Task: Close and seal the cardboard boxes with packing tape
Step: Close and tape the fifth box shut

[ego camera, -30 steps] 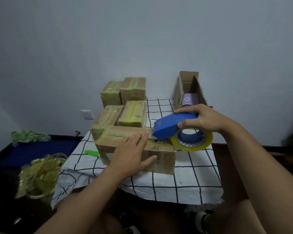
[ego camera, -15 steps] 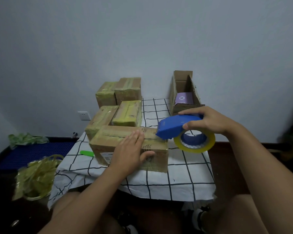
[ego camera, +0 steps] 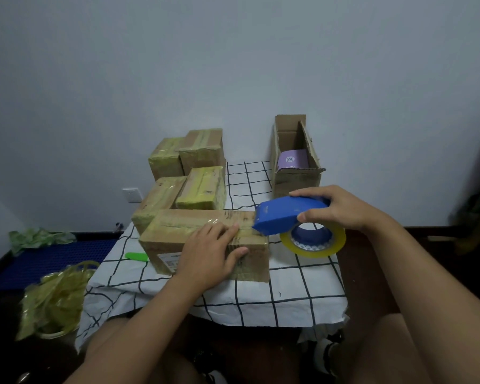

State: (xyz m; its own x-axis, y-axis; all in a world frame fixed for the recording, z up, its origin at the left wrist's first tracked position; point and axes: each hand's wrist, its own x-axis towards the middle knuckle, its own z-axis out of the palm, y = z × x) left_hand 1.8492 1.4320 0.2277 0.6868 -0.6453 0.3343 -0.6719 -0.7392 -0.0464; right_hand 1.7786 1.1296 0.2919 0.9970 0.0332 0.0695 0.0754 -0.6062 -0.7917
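Left hand (ego camera: 209, 252) lies flat on the near cardboard box (ego camera: 203, 239), fingers straight; right hand (ego camera: 336, 207) grips the blue tape dispenser (ego camera: 286, 217) at that box's right end.

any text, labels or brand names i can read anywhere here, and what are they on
None can be read.
White shipping label on the front of the near box: print too small and blurred.
Dark stamped marks on that box's top: blurred.
Round logo on the purple pack in the open box: too small.
Embossed mark on the blue tape dispenser: unreadable.
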